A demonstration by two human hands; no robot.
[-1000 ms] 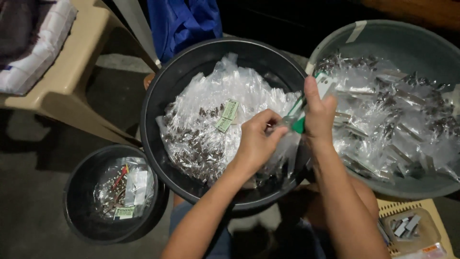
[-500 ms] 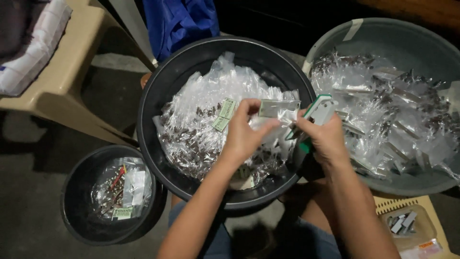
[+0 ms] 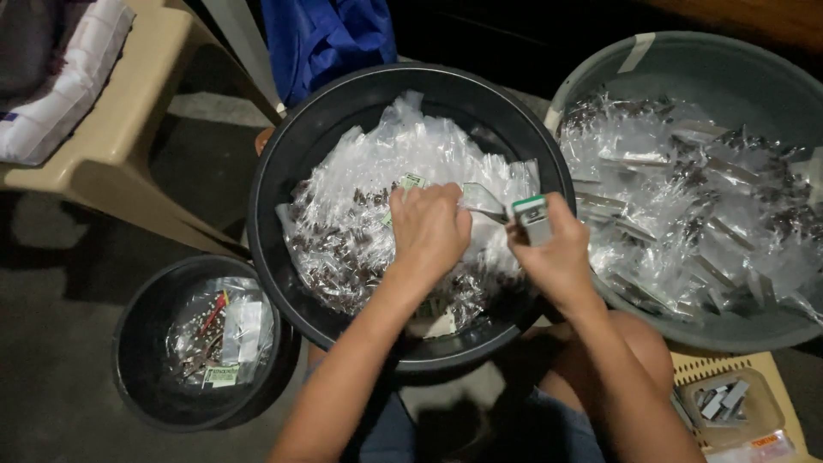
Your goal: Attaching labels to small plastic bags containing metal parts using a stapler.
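Observation:
My left hand (image 3: 429, 230) pinches the top of a small clear plastic packet (image 3: 483, 201) over the big black basin (image 3: 283, 163). My right hand (image 3: 555, 249) grips a small stapler with a green and white head (image 3: 531, 216), its nose at the packet's edge. The black basin is heaped with clear packets of small dark pieces (image 3: 360, 214), some with green paper labels. Both forearms reach in from the bottom of the picture.
A grey basin (image 3: 737, 77) at the right holds several more clear packets. A smaller black bucket (image 3: 141, 377) at the lower left holds a few packets and labels. A beige plastic chair (image 3: 111, 146) stands at the upper left, a blue bag (image 3: 330, 34) at the top, a staple box (image 3: 729, 403) at the lower right.
Both hands have come together over the black basin. The right hand moved left from the grey basin with the stapler, and the left hand lifted a packet up to it.

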